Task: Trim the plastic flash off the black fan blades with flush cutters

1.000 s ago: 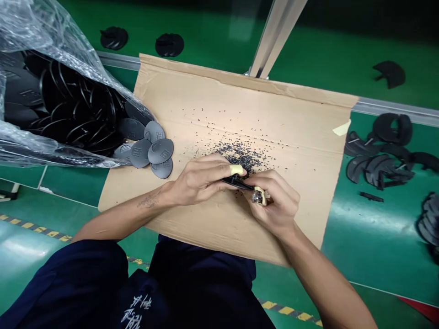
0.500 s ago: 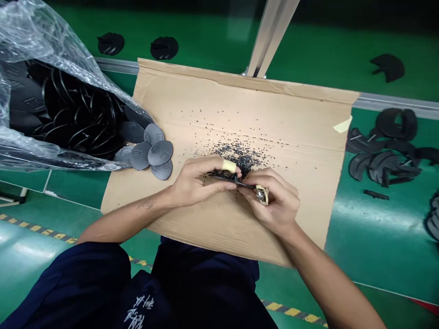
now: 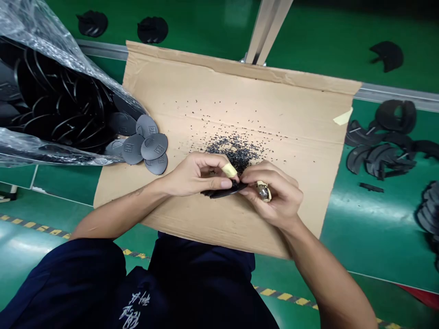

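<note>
In the middle of the view, over a cardboard sheet [image 3: 192, 219], a thin black plastic disc [image 3: 222, 193] is held between my two hands. My left hand [image 3: 192, 176] pinches a small black piece on its face, with yellow tape round the index finger. My right hand [image 3: 277, 192] grips the disc's right edge with thumb and finger. Tucked in that same hand is a shiny metal tool end [image 3: 264, 192] with yellow tape beside it; its kind is hidden. Just beyond the fingers lies a scattered heap of tiny black bits [image 3: 236, 153].
At left, a clear plastic bag [image 3: 44, 27] lies open, full of black discs, several spilling onto the cardboard [image 3: 154, 146]. Curved black parts [image 3: 384, 157] lie on the green surface at right. More black pieces [image 3: 152, 29] rest at the back, near a metal post [image 3: 270, 32].
The disc has tilted, so more of its face shows below my left fingers. My left hand has shifted slightly left, and the whole view has moved a little.
</note>
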A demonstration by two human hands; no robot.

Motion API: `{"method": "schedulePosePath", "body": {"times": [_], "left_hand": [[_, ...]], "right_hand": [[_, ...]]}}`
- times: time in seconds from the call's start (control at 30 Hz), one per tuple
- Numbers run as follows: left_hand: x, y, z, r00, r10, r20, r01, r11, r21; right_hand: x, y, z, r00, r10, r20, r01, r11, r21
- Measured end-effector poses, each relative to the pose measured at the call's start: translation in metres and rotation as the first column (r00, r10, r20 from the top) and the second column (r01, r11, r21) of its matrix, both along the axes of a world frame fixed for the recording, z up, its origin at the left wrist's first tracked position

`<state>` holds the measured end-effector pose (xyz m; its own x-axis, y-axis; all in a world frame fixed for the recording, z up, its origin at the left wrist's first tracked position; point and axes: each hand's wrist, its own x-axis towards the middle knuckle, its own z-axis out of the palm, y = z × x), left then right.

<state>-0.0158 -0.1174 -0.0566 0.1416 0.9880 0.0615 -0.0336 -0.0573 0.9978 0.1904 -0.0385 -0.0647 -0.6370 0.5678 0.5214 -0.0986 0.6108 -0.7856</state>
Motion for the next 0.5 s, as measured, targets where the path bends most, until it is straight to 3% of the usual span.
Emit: {"method": "schedulePosePath", "body": {"times": [0.27, 0.33, 0.5], "left_hand": [[0.0007, -0.0028, 0.0018, 0.997, 0.012, -0.082, -0.007, 0.998, 0.061], [0.0009, -0.0024, 0.0021, 0.996, 0.024, -0.085, -0.019, 0.998, 0.060], [0.0017, -0.0015, 0.0035, 0.999, 0.055, -0.001, -0.055, 0.997, 0.054]], "right_hand": [[-0.0006, 0.0024, -0.0040, 0.992, 0.128, 0.017, -0.128, 0.991, 0.029], [-0.0017, 0.0026, -0.0042, 0.995, 0.094, 0.021, -0.095, 0.994, 0.060], [-0.0048, 0.0045, 0.0005, 0.992, -0.122, -0.033, 0.126, 0.983, 0.133]]}}
